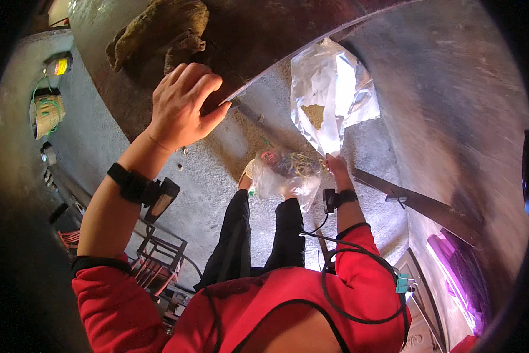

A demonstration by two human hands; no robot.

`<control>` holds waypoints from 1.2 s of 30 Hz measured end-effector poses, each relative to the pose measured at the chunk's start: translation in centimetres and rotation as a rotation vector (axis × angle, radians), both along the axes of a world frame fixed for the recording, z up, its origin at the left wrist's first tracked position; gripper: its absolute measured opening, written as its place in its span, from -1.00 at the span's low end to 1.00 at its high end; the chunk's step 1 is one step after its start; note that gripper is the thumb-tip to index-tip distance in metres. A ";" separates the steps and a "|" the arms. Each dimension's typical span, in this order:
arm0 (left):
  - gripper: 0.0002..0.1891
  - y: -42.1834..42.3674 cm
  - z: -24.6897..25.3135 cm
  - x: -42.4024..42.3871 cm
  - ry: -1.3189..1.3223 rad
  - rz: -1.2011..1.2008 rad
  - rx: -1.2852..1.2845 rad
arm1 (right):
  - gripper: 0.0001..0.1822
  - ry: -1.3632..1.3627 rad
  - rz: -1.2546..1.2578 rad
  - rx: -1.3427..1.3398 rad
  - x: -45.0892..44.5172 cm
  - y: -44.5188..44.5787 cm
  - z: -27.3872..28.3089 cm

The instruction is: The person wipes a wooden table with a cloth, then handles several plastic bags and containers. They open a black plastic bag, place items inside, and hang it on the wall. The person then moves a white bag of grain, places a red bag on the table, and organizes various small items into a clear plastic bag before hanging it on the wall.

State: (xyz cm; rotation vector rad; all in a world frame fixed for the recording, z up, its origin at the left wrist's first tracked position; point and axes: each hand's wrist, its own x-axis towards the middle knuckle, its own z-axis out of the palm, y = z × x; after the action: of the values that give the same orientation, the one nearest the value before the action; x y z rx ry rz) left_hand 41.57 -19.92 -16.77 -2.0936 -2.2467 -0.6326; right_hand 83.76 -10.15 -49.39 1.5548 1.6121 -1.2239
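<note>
My right hand (336, 164) grips the gathered lower end of a translucent white plastic bag (357, 95). A tan patch shows on the bag's near side; whether it is contents or floor seen through, I cannot tell. My left hand (185, 108) is at the edge of a dark tabletop (255, 39), fingers bent, thumb apart, nothing visible in it. Whether its fingertips touch the top is hidden. Just beyond them lies a crumpled brown cloth (163, 33). Down by my feet is a clear plastic bag (268, 178) with tangled red and yellowish strands.
A wooden plank (423, 207) slants beside the right-hand wall, above purple plastic sheeting (461, 282). To the left stands a small wooden stool (160, 251). A woven basket (49, 112) with green cord is by the left wall. A black cable (357, 320) loops along my right sleeve.
</note>
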 end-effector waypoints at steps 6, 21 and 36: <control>-0.68 -1.2 1.0 -0.3 0.005 0.005 -0.010 | -0.72 0.159 0.272 0.276 -1.0 -2.2 3.5; -0.68 -0.2 0.9 0.7 0.012 0.014 -0.035 | -0.76 0.328 -0.506 0.191 -1.1 -1.9 20.4; -0.69 0.2 0.0 0.9 0.033 0.030 -0.026 | -0.70 0.275 -0.822 -0.053 2.3 -1.8 8.2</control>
State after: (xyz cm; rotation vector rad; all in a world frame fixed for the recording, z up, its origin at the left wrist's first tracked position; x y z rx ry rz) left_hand 42.47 -19.74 -16.78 -2.0621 -2.2764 -0.5654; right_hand 86.09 -11.90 -41.21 2.1807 1.0679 -1.9454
